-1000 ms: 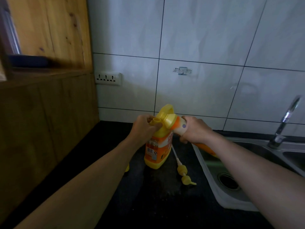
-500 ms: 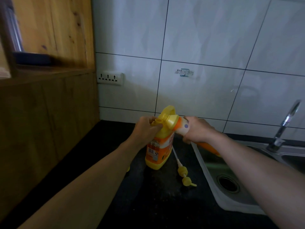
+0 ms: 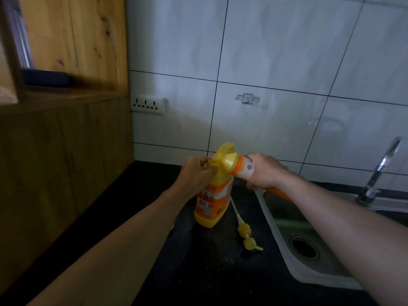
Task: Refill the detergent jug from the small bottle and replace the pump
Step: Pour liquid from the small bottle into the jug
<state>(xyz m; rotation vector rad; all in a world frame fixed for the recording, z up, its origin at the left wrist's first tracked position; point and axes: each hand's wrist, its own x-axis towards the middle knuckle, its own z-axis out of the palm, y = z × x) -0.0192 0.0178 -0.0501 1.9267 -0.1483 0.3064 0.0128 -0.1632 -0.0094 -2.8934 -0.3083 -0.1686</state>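
Note:
The orange and yellow detergent jug (image 3: 212, 206) stands upright on the black counter (image 3: 209, 272), its open mouth at the top left and its handle loop behind. My left hand (image 3: 196, 175) grips the jug's neck just below the mouth. My right hand (image 3: 265, 173) holds the small white and orange bottle (image 3: 245, 168) tipped sideways, with its yellow cone-shaped top pressed against the jug's top. The yellow pump (image 3: 245, 231) with its white tube lies flat on the counter, just right of the jug.
A steel sink (image 3: 284, 250) with a drain opens right of the pump, with a faucet (image 3: 379, 168) at the far right. A wooden cabinet (image 3: 66, 162) walls off the left. A wall socket (image 3: 148, 104) sits on the tiles. A small yellow piece (image 3: 172, 226) peeks from under my left forearm.
Both hands, the jug and the bottle keep the same pose. Only my view has drifted slightly.

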